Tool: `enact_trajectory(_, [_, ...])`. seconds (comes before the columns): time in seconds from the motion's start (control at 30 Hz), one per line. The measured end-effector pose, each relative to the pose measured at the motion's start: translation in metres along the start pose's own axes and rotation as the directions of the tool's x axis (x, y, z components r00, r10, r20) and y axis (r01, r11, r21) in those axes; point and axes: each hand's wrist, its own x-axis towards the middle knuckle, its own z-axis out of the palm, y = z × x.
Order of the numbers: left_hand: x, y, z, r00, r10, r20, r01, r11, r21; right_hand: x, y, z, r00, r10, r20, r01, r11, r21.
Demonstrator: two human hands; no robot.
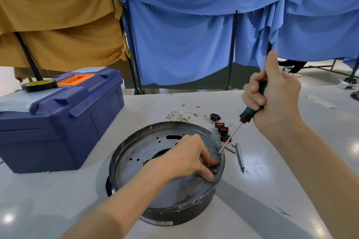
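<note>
A round dark metal base (136, 153) with a raised rim and several holes lies upturned on the white table. My left hand (186, 157) reaches inside it, fingertips curled down near a small screw (215, 170) by the right rim; whether it pinches anything is hidden. My right hand (272, 99) grips a green-and-black screwdriver (246, 114) with the thumb up. The shaft slants down-left and its tip touches the inside of the rim.
A blue toolbox (58, 122) with an orange handle stands at the left, a roll of black tape (38, 85) on its lid. Right of the base lie red rocker switches (222, 129), a black socket (215, 117), thin wires (182, 114) and a spare screwdriver bit (240, 156). Blue and tan cloths hang behind.
</note>
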Motion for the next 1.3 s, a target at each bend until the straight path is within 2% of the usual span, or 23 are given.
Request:
enact_trajectory(0.3, [-0.001,-0.008,0.000,1.000,0.018,-0.010,-0.018,0.999,-0.038,-0.012,0.027,0.007,0.994,0.041,0.102,-0.020,0.980,-0.197])
enact_trajectory(0.77, [-0.001,-0.008,0.001,1.000,0.006,0.000,-0.006,0.996,-0.094,-0.016,0.038,0.007,0.992,0.071,0.101,-0.043,0.966,-0.256])
enact_trajectory(1.1, [-0.004,-0.005,-0.001,1.000,-0.022,0.004,0.023,0.993,-0.112,-0.026,0.036,0.013,0.992,0.035,0.120,-0.001,0.962,-0.272])
enact_trajectory(1.2, [-0.004,-0.006,-0.001,1.000,-0.012,0.006,0.012,0.992,-0.124,-0.028,0.033,0.014,0.961,0.159,0.229,-0.117,0.976,-0.185])
enact_trajectory(1.3, [-0.006,-0.005,-0.001,1.000,-0.007,0.018,0.009,0.990,-0.143,-0.024,0.029,0.013,0.840,0.313,0.444,-0.237,0.946,-0.219])
